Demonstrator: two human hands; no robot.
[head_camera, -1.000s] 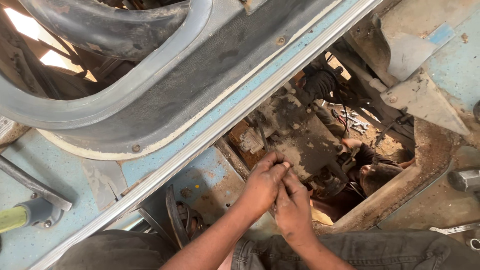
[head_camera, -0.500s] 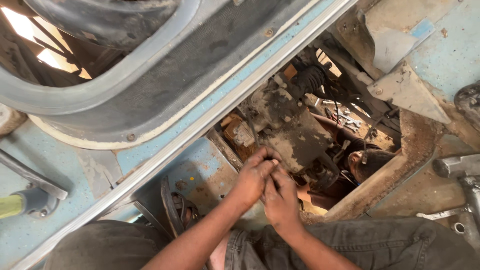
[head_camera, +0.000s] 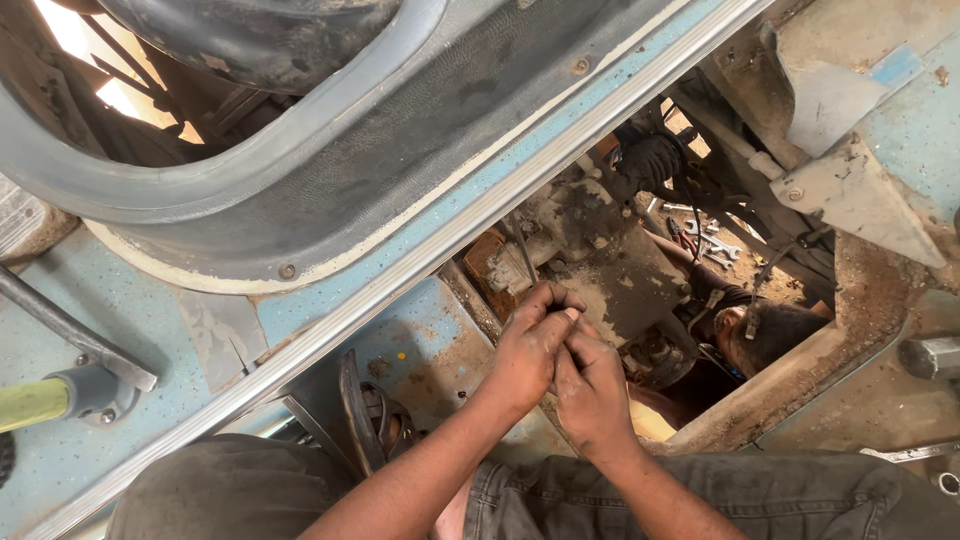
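while pressed together over the floor opening (head_camera: 800, 395), left hand (head_camera: 530, 350) and right hand (head_camera: 592, 392) pinching something too small to tell, just short of the greasy gearbox (head_camera: 610, 265), left nearer

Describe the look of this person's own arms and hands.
Both forearms are bare, with no sleeves, gloves, watch or rings visible. The left hand and right hand are smeared with dark grease and dust, most heavily on the fingers and knuckles.

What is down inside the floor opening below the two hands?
Inside the floor opening: a grimy metal housing, loose wrenches and another person's head. The hands cover whatever they grip.
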